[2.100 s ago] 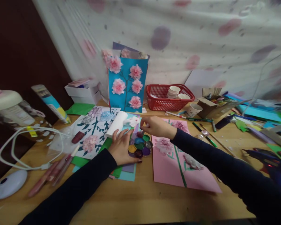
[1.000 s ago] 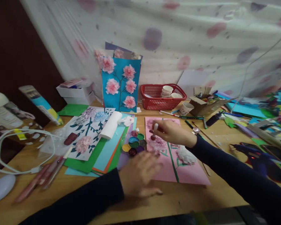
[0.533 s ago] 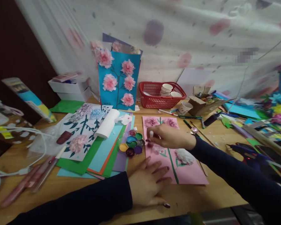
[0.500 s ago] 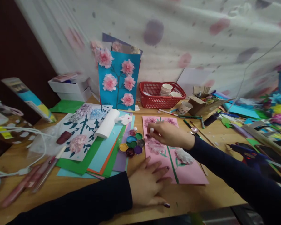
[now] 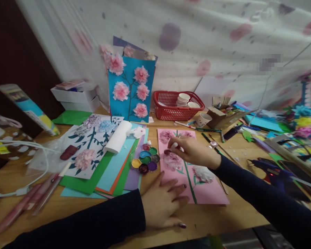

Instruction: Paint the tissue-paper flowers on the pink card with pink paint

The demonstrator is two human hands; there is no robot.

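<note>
A pink sheet (image 5: pixel 209 193) with a green stem and tissue flowers lies on the wooden table. My right hand (image 5: pixel 194 151) hovers over its upper part, fingers pinched on a small white dauber (image 5: pixel 173 146) with a dark red tip, just above a pink flower (image 5: pixel 172 161). My left hand (image 5: pixel 163 202) lies flat with fingers spread on the sheet's near left corner. A round paint palette (image 5: pixel 146 160) with several colour wells sits just left of the sheet.
Stacked coloured papers (image 5: pixel 111 169) and a white roll (image 5: pixel 118 137) lie to the left. A blue flower card (image 5: pixel 129 90) stands at the back beside a red basket (image 5: pixel 180 107) of paper cups. Markers, a glue gun (image 5: pixel 277 173) and paper scraps crowd the right side.
My left hand left the palette and settled flat on the pink sheet's near corner. My right hand carried the dauber from the palette over to the flowers on the sheet.
</note>
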